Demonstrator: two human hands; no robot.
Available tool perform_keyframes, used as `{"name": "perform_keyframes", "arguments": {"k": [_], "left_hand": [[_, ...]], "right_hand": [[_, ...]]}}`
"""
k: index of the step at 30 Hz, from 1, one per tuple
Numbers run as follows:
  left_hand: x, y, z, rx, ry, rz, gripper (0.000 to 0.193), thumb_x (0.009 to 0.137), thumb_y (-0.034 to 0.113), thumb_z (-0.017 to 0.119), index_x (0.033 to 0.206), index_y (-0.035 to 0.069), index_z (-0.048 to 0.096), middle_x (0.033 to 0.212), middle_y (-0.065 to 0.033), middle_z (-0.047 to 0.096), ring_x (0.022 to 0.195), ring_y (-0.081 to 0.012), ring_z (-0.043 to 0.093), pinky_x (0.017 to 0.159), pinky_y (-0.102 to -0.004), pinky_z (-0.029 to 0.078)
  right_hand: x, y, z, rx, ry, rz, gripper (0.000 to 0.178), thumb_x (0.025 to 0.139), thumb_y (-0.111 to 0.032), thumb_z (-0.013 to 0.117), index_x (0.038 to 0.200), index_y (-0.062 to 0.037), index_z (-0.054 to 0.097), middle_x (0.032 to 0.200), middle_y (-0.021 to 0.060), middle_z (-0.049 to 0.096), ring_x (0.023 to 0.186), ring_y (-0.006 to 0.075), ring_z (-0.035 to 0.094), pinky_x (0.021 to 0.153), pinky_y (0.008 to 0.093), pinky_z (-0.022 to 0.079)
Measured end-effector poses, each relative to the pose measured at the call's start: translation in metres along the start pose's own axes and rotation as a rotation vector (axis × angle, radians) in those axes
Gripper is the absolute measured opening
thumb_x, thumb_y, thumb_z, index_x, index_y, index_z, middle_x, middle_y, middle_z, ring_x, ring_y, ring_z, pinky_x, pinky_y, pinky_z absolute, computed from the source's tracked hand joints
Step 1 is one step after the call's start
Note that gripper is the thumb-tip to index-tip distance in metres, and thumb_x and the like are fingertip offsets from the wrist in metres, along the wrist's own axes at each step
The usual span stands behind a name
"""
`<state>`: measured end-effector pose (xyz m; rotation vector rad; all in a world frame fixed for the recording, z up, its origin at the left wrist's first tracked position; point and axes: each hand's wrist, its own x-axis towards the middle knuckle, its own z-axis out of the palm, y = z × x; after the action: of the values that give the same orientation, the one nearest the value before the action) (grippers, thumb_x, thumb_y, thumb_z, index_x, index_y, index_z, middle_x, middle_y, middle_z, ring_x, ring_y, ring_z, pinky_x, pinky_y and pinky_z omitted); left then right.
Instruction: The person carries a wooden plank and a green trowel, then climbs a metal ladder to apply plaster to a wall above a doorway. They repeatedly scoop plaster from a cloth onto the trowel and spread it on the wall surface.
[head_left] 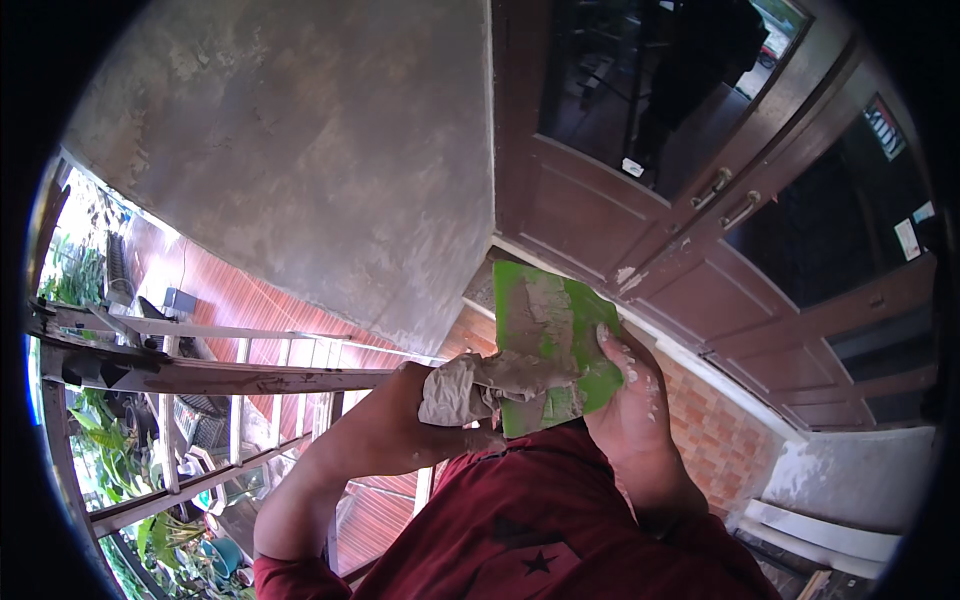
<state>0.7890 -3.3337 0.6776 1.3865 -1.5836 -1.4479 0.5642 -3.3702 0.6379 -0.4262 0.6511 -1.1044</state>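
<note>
In front of my chest is a thin green plastic sheet [592, 318], smeared with grey-brown putty [543, 305]. My right hand [635, 400] grips its right edge, thumb on top; pale smears mark the thumb and fingers. My left hand [392, 425] is closed around a crumpled, beige, putty-coated wad [455, 393], like paper or cloth. A thick lump of putty [525, 378] runs from this wad across the sheet's lower part. Whether a blade is inside the wad is hidden. The sheet is tilted, and its underside cannot be seen.
A grey plastered wall [300, 150] rises ahead, meeting brown double doors [600, 215] with dark glass and metal handles [740, 208]. At left stands a wooden ladder-like frame [230, 378]. Brick-patterned tiles [710, 425] lie below right; potted plants [165, 535] stand low at left.
</note>
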Motion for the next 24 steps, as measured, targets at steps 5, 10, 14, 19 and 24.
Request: {"name": "perform_keyframes", "arguments": {"k": [5, 10, 14, 19, 24], "left_hand": [[0.001, 0.001, -0.002, -0.036, -0.061, -0.07, 0.059, 0.068, 0.02, 0.084, 0.114, -0.003, 0.056, 0.096, -0.0077, 0.066, 0.086, -0.0099, 0.059, 0.073, -0.0281, 0.049], [-0.007, 0.008, -0.005, -0.075, -0.042, 0.083, 0.065, 0.076, 0.038, 0.076, 0.118, -0.006, 0.055, 0.099, -0.0141, 0.066, 0.094, -0.0174, 0.06, 0.086, -0.0324, 0.047], [-0.008, 0.002, -0.005, -0.19, -0.038, 0.003, 0.053, 0.093, 0.042, 0.053, 0.114, -0.007, 0.056, 0.092, -0.0133, 0.064, 0.082, -0.0165, 0.058, 0.074, -0.0315, 0.046], [-0.005, 0.003, -0.013, -0.177, 0.13, -0.053, 0.04, 0.097, 0.032, 0.048, 0.113, -0.004, 0.054, 0.084, -0.0056, 0.06, 0.071, -0.0088, 0.052, 0.062, -0.0245, 0.042], [0.005, 0.013, -0.022, -0.215, 0.205, 0.088, 0.041, 0.096, 0.033, 0.05, 0.104, -0.005, 0.059, 0.082, -0.0065, 0.06, 0.076, -0.0113, 0.053, 0.069, -0.0264, 0.042]], "right_hand": [[0.002, -0.001, 0.003, 0.0, -0.022, 0.011, 0.035, 0.094, -0.016, 0.049, 0.124, 0.0015, 0.049, 0.116, 0.0074, 0.058, 0.106, 0.0157, 0.057, 0.091, 0.0297, 0.045], [0.003, -0.003, 0.002, -0.009, -0.055, 0.023, 0.039, 0.092, -0.016, 0.05, 0.127, 0.0018, 0.047, 0.119, 0.0087, 0.057, 0.109, 0.0166, 0.056, 0.093, 0.0308, 0.044], [0.006, -0.002, 0.004, -0.043, -0.046, 0.0, 0.041, 0.093, -0.016, 0.05, 0.129, 0.0018, 0.046, 0.12, 0.008, 0.056, 0.109, 0.0173, 0.055, 0.094, 0.0314, 0.043], [0.025, -0.005, 0.014, -0.016, -0.102, 0.03, 0.037, 0.094, -0.016, 0.048, 0.127, 0.0013, 0.047, 0.117, 0.0072, 0.057, 0.107, 0.0165, 0.056, 0.092, 0.031, 0.045], [0.044, -0.015, 0.027, -0.041, -0.17, -0.017, 0.032, 0.095, -0.016, 0.047, 0.123, 0.0001, 0.05, 0.113, 0.0068, 0.058, 0.102, 0.0156, 0.059, 0.088, 0.0301, 0.047]]}}
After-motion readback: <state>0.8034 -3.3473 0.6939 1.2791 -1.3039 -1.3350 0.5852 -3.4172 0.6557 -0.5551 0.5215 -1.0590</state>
